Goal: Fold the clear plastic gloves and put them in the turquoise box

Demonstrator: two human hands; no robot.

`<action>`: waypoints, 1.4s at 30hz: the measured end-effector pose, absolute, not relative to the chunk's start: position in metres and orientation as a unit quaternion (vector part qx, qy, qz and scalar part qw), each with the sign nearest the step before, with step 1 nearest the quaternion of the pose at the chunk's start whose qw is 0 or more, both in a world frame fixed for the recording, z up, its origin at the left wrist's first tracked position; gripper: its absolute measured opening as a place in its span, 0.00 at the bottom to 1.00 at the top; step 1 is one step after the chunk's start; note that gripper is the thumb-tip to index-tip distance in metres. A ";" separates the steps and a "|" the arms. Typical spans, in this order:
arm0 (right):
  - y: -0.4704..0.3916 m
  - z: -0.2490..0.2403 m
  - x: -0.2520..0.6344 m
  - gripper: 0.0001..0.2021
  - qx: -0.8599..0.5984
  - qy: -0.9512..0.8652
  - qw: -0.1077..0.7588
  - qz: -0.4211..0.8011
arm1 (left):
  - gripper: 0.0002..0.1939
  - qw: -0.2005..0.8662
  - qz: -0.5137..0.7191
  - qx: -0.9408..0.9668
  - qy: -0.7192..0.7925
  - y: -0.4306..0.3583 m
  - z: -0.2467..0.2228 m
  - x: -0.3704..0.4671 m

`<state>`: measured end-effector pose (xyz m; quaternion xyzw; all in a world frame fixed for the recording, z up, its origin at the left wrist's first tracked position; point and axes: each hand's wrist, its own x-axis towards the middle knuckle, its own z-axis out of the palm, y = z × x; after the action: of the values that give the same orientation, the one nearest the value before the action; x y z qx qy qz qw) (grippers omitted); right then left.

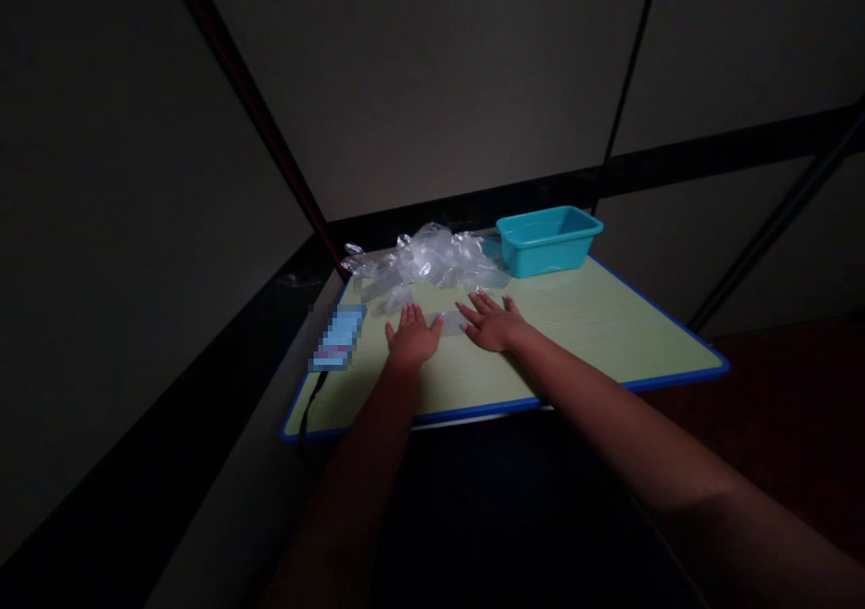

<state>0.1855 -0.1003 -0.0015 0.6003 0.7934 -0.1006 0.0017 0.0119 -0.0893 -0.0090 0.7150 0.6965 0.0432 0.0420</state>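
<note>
My left hand (pixel 414 339) lies palm down on the table, fingers stretched forward and apart. To its right, my right hand (pixel 495 322) rests flat as well, its fingers spread. A small clear plastic piece (pixel 450 323), perhaps a bag or film, lies flat between the two hands; its ends seem to pass under them. Just beyond the fingertips sits a loose heap of crumpled clear plastic bags (pixel 436 258). Neither hand grips anything.
The pale yellow-green table (pixel 581 330) has a blue edge. A turquoise plastic basin (pixel 550 253) stands at its back right. On the left lies a blurred-out phone-like object (pixel 338 339) with a dark strap or cable (pixel 307 411). Dark-trimmed walls rise behind and to the left.
</note>
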 end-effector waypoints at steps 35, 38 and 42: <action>-0.100 0.001 0.185 0.30 0.597 0.794 -0.008 -0.115 | 0.34 0.063 0.005 0.763 0.643 -0.090 -0.006 0.009; -0.100 0.002 0.185 0.31 0.598 0.792 -0.004 -0.121 | 0.35 0.052 0.000 0.762 0.645 -0.089 -0.007 0.009; -0.100 0.003 0.184 0.30 0.599 0.792 -0.003 -0.122 | 0.36 0.036 -0.010 0.761 0.648 -0.090 -0.007 0.011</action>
<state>0.1843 -0.0999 0.0027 0.5989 0.7915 -0.1216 -0.0031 0.0114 -0.0899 -0.0070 0.7610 0.6477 -0.0099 0.0361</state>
